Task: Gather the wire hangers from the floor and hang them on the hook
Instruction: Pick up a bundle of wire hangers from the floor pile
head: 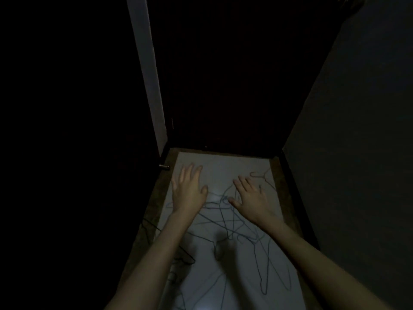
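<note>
Dim light is all that is given to a narrow space closed in by a dark door [223, 74] ahead, a pale door frame [146, 63] at the left and a grey wall [357, 130] at the right. A pale floor [214, 166] with a brownish border is seen below. Wire hangers [234, 227] are strewn over the floor in a loose tangle, several crossed over one another, with one lying apart near the far right corner. Both bare arms are held out above the tangle, palms down. The left hand [190, 189] and the right hand [250, 195] are held flat, their fingers spread, and nothing is grasped. Whether the hangers are touched cannot be told. A small metal door stop [164, 167] is seen at the left edge.
</note>
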Available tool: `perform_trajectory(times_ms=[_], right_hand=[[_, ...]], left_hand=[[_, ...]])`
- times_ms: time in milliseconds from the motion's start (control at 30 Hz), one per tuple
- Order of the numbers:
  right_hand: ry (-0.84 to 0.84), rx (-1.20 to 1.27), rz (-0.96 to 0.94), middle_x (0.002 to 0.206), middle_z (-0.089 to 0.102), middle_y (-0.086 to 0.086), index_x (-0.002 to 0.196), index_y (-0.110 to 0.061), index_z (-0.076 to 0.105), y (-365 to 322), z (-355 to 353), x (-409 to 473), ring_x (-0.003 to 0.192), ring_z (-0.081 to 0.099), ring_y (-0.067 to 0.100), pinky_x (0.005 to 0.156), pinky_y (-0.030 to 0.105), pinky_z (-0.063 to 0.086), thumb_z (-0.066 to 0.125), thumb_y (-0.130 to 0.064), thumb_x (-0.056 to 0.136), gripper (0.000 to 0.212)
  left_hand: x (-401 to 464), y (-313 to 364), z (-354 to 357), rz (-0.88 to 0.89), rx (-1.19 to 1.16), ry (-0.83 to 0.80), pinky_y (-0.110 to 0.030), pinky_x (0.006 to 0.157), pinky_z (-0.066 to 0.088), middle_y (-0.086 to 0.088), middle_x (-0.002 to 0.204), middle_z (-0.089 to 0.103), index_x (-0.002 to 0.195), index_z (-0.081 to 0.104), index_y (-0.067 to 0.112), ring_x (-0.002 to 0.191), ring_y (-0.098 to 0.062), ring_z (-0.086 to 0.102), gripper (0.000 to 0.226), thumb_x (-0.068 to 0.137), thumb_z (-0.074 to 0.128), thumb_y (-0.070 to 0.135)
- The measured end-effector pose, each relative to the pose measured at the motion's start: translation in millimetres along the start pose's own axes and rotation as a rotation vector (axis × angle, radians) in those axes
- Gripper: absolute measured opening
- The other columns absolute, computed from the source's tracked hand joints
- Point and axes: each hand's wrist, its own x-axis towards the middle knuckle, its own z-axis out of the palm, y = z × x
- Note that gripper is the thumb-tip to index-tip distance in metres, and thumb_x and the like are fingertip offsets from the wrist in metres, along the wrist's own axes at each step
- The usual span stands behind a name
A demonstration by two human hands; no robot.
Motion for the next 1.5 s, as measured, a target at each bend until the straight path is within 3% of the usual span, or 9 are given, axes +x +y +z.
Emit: perform_trajectory(times_ms=[533,667,733,800,933,1033,1133,1333,1500], right_hand=[[-0.13,-0.07,-0.089,0.159,-0.004,0.001,0.151,-0.021,0.003,21,381,93,0.146,0.001,0.017,0.116,0.043,0.003,0.029,-0.05,0.098,0.065],[-0.084,-0.051,-0.119,0.159,0.003,0.001,0.15,-0.021,0.01,4,437,106,0.146,0.007,0.015,0.116,0.042,0.007,0.006,-0.056,0.089,0.071],[-0.127,-0.063,-0.152,0.159,0.005,0.0,0.15,-0.022,0.011,-10,459,105,0.145,0.009,0.014,0.116,0.04,0.009,0.001,-0.056,0.083,0.076],[-0.17,-0.075,-0.199,0.158,0.013,0.002,0.149,-0.02,0.02,-26,479,101,0.144,0.017,0.017,0.115,0.043,0.014,0.02,-0.051,0.093,0.064],[-0.107,-0.083,-0.347,0.139,0.05,0.008,0.13,-0.014,0.055,-59,501,111,0.122,0.055,0.024,0.097,0.052,0.04,0.041,-0.047,0.084,0.058],[-0.157,-0.135,-0.438,0.157,0.016,-0.002,0.148,-0.021,0.021,-77,512,123,0.142,0.021,0.015,0.114,0.041,0.016,0.033,-0.047,0.097,0.059],[-0.179,-0.176,-0.499,0.159,0.008,-0.003,0.15,-0.022,0.011,-89,518,135,0.144,0.013,0.013,0.116,0.038,0.011,0.032,-0.047,0.097,0.062],[-0.279,-0.064,-0.528,0.158,0.014,-0.001,0.149,-0.021,0.017,-117,533,139,0.142,0.02,0.017,0.114,0.036,0.019,0.043,-0.05,0.093,0.067],[-0.265,0.048,-0.531,0.155,0.024,0.002,0.144,-0.023,0.032,-125,559,137,0.139,0.027,0.019,0.112,0.036,0.025,0.055,-0.052,0.087,0.068]], left_hand=[[-4,-184,338,-0.003,0.038,-0.021,-0.038,0.117,-0.001,0.001,0.157,0.011,0.148,0.016,0.024,0.145,-0.016,0.003,0.058,0.097,0.041,0.034],[-27,-234,373,-0.071,0.042,0.013,-0.038,0.117,0.0,0.001,0.157,0.011,0.148,0.016,0.024,0.145,-0.017,0.005,0.058,0.097,0.04,0.035],[-49,-259,387,-0.119,0.015,0.016,-0.037,0.117,0.002,0.001,0.157,0.012,0.148,0.017,0.024,0.145,-0.016,0.006,0.058,0.097,0.041,0.034],[-71,-285,398,-0.162,0.011,0.004,-0.035,0.117,0.003,0.002,0.156,0.014,0.148,0.018,0.025,0.145,-0.016,0.007,0.057,0.096,0.041,0.034],[-99,-329,407,-0.217,-0.067,0.065,-0.043,0.113,0.021,-0.006,0.149,0.035,0.145,0.032,0.018,0.137,-0.023,0.029,0.059,0.089,0.04,0.035],[-111,-356,415,-0.271,-0.127,0.122,-0.044,0.106,0.033,-0.008,0.137,0.048,0.139,0.043,0.013,0.126,-0.026,0.043,0.06,0.084,0.038,0.036],[-131,-369,435,-0.369,-0.221,0.138,-0.045,0.1,0.04,-0.009,0.131,0.053,0.134,0.048,0.012,0.121,-0.028,0.048,0.058,0.084,0.04,0.039],[-151,-368,458,-0.403,-0.282,0.072,-0.039,0.111,0.029,0.0,0.149,0.033,0.144,0.037,0.019,0.136,-0.02,0.032,0.059,0.089,0.056,0.028],[-151,-384,471,-0.455,-0.417,0.082,-0.04,0.102,0.042,-0.002,0.144,0.041,0.139,0.042,0.02,0.128,-0.018,0.044,0.057,0.085,0.06,0.026]])
